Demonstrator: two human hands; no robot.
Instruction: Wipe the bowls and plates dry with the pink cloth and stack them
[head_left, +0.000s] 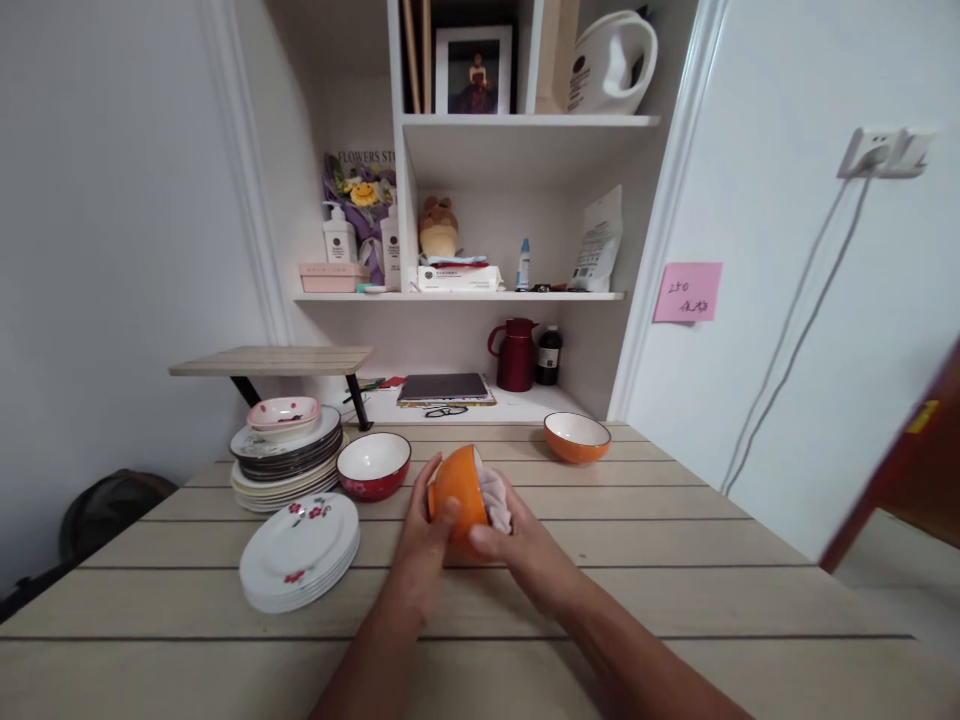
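Note:
An orange bowl [457, 490] is tilted on its side above the wooden table [675, 560], its mouth turned to the right. My left hand [427, 545] is closed round the bowl's outer wall. My right hand [517, 540] presses a white cloth [495, 497] into the bowl's mouth, fingers closed on the cloth. A second orange bowl [576, 437] stands upright farther back on the right. A red bowl [373, 466] with a white inside stands just left of my hands.
A stack of white flowered plates [300, 550] lies at the front left; behind it a taller plate pile [285, 465] topped by a pink-rimmed dish [283, 413]. A small wooden riser [274, 362], a red jug [516, 355] and a laptop [442, 388] stand toward the shelves.

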